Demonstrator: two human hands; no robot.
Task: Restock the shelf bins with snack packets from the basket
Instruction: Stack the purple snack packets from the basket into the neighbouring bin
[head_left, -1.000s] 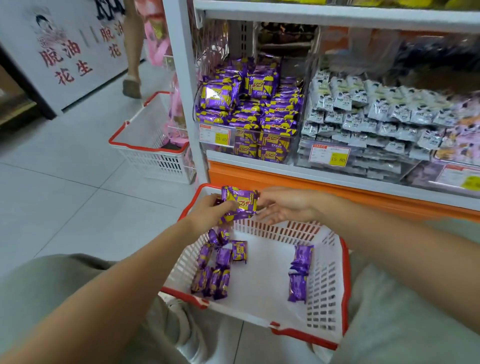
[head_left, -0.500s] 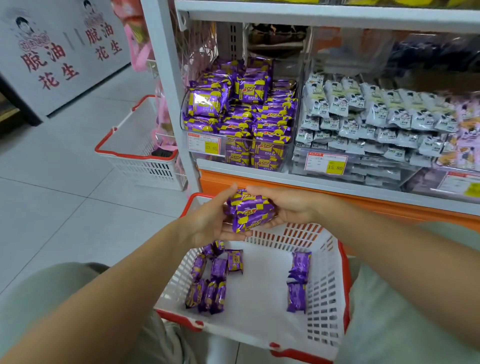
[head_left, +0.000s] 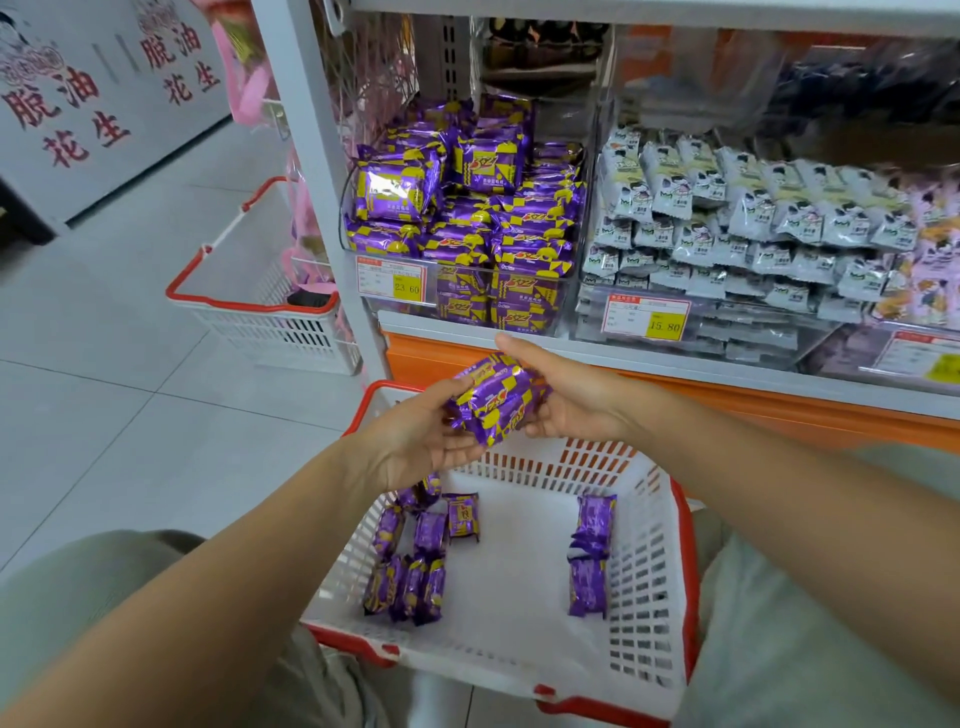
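hands: left hand (head_left: 421, 441) + right hand (head_left: 566, 400) clasp purple-yellow foil snack packets (head_left: 496, 400)
tip: squeeze evenly, lift over clear plastic bin (head_left: 369, 304) lip

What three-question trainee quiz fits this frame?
1. True or false: left hand and right hand together hold a stack of purple packets above the basket.
2. The price tag on the purple-packet bin reads: A 15.80, B 23.60, C 9.90.
3. Fill in: two packets lie apart on the basket's ___ side.
Key: 1 true; 2 B; 3 right.
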